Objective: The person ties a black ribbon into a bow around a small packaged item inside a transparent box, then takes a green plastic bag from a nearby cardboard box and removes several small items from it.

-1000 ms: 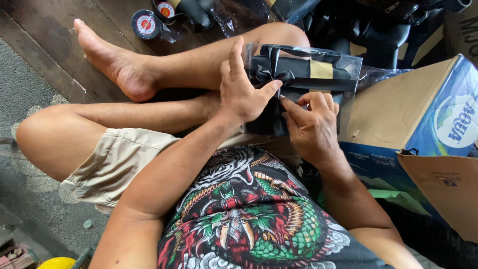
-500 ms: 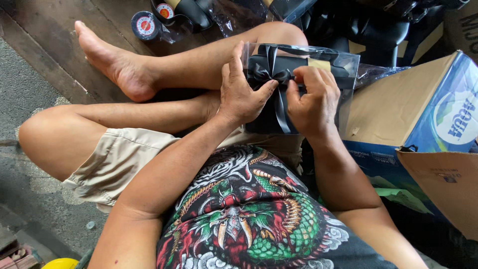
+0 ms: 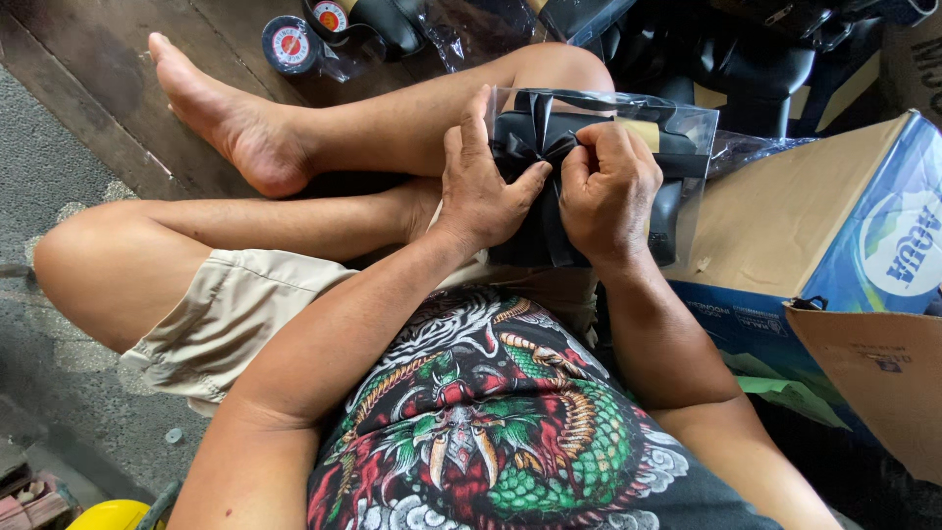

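Black bundle (image 3: 535, 211): one, a dark strapped item inside a clear plastic bag (image 3: 687, 147), held over the person's crossed legs, just in front of the torso.
Hands: two. Left hand (image 3: 483, 191) lay on the bundle's left side, thumb pressed to the gathered black fabric, fingers (image 3: 478, 123) stretched up along the bag's edge. Right hand (image 3: 610, 186) curled closed over the top of the bundle, pinching the same gathered fabric; both thumbs nearly met at the middle.
Label on bundle: one pale yellow rectangular tag (image 3: 643, 132) sat at the upper edge, just above the right hand.
Cardboard box (image 3: 785, 216): one, open, just right of the bundle; brown inside, blue outside with a round white emblem on its side; one brown flap (image 3: 873, 383) hung toward the viewer.
Yellow round object (image 3: 108, 515): one, at the near left corner, partly cut off.
Round cans (image 3: 289, 44): two, farther off on the wooden floor (image 3: 88, 39) beyond the bare foot, each with a red and white circular label, wrapped in clear plastic.
Dark bagged goods (image 3: 746, 59): several, farthest back, count unclear.
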